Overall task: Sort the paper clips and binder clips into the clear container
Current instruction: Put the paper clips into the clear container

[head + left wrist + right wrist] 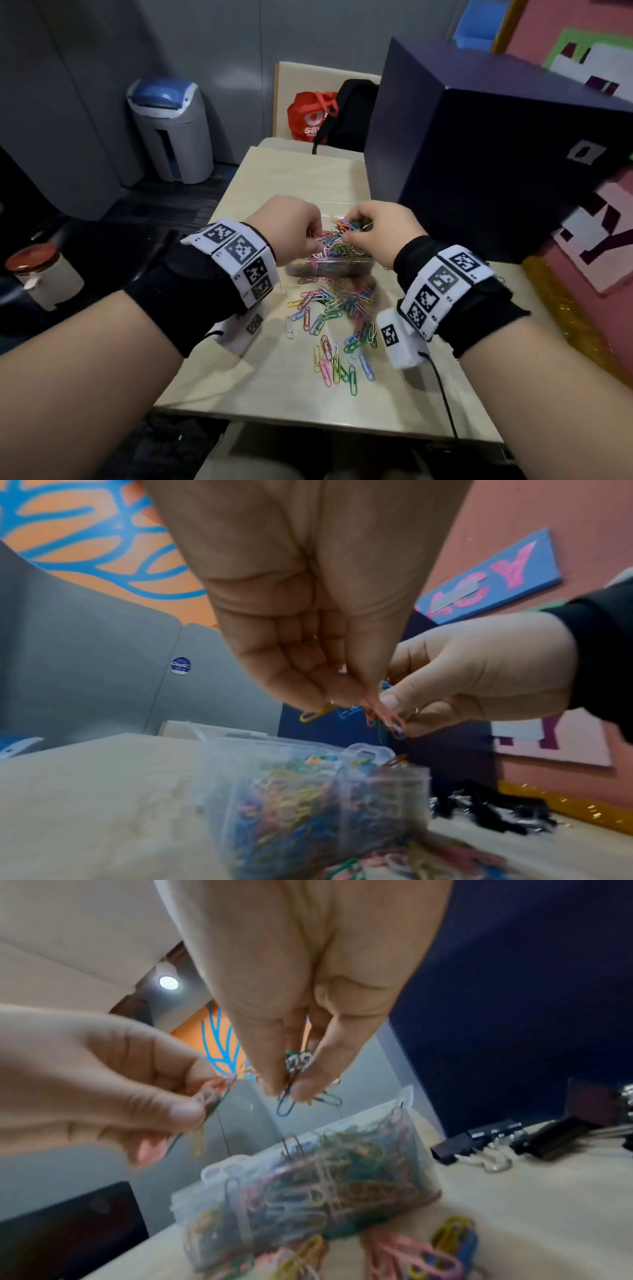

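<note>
Hands (291, 222) (375, 228) w/ grip pinching paper clips (337, 228) over clear container (329, 265), table (274, 370) edge near

Blue sign (493, 577) on the pink wall: pink letters "ACY" readable, rest cut off. Round blue sticker (180, 665) on the grey panel reads "ClayGo". Red bag (310, 116): white "sav", partly hidden.

One clear container (329, 269), two hands, many paper clips (337, 322), several binder clips (479, 1144).

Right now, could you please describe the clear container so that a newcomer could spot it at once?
On the pale table, look beside the big dark blue box. The clear container sits directly under both hands. It is see-through plastic crammed with coloured paper clips, unlike the loose clips scattered in front of it.
</note>
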Demonstrator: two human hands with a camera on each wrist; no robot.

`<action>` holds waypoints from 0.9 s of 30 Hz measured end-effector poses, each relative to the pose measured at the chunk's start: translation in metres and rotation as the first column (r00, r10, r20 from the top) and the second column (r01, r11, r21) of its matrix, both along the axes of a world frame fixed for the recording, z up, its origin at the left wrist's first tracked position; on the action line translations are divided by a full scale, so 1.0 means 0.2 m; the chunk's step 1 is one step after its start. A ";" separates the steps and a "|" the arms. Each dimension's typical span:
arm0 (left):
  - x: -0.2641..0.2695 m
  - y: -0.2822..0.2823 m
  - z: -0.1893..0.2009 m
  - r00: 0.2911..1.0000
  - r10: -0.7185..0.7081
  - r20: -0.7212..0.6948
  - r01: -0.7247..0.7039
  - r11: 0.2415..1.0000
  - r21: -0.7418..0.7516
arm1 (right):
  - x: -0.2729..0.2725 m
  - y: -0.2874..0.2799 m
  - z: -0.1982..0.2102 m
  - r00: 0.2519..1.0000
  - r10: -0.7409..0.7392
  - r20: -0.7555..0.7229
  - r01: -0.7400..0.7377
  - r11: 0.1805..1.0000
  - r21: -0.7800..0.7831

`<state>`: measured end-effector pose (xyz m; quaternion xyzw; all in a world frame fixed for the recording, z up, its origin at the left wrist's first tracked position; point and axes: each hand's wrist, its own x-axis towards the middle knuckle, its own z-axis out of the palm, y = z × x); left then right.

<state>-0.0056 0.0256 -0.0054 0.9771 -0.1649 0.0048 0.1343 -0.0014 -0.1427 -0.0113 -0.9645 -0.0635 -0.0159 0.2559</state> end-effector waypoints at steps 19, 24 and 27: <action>-0.04 0.02 -0.11 0.994 -0.055 -0.095 0.084 0.938 0.335 | -0.04 -0.01 0.00 0.978 0.073 -0.197 -0.153 0.889 -0.432; -0.03 -0.01 -0.13 0.995 -0.029 -0.091 0.055 0.954 0.295 | -0.05 0.02 -0.02 0.993 0.043 -0.109 -0.088 0.885 -0.458; -0.03 -0.03 -0.17 0.986 -0.026 -0.167 0.078 0.948 0.310 | -0.05 0.05 -0.05 0.979 0.074 -0.192 -0.166 0.835 -0.525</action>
